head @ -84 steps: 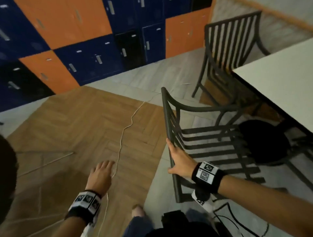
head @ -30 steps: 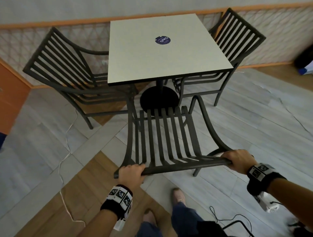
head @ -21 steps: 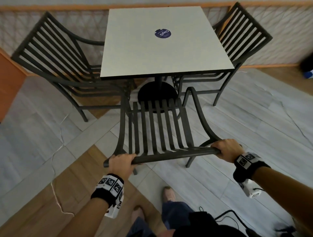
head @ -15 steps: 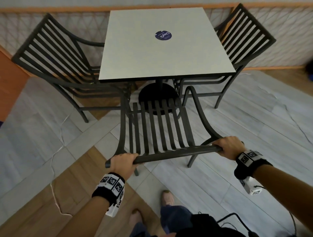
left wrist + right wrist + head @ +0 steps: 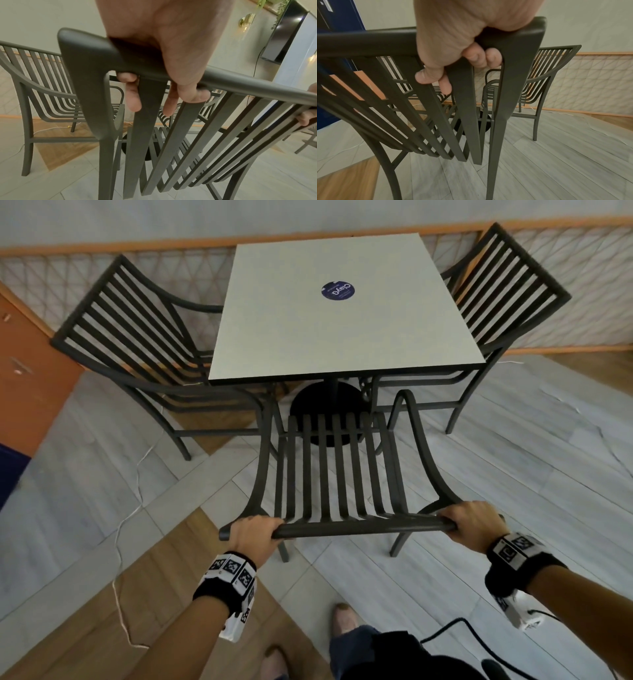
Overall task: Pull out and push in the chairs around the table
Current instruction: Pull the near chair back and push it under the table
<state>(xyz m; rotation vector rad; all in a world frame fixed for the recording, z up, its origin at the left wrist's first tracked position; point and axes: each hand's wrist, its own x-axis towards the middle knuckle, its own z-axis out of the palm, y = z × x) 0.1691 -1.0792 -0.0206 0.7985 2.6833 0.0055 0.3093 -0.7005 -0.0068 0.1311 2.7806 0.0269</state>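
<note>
A dark slatted chair (image 5: 337, 470) stands before me, facing the square white table (image 5: 339, 313). My left hand (image 5: 255, 534) grips the left end of its top rail (image 5: 363, 529), and my right hand (image 5: 471, 525) grips the right end. In the left wrist view my left hand (image 5: 154, 56) wraps the rail (image 5: 240, 82), fingers (image 5: 133, 97) curled behind the slats. In the right wrist view my right hand (image 5: 462, 44) curls round the rail's corner (image 5: 527, 28). The chair's seat front reaches to about the table's near edge.
Two more dark chairs sit tucked at the table, one on the left (image 5: 144, 347) and one on the right (image 5: 496, 299). A white cord (image 5: 120, 542) snakes over the floor at left. My feet (image 5: 346, 616) and a black cable (image 5: 459, 628) are below. Orange lockers (image 5: 24, 361) stand far left.
Earlier only my right hand held the chair's back near the lockers. Over the last second both hands have kept their grip on the rail, and the chair has edged closer to the table.
</note>
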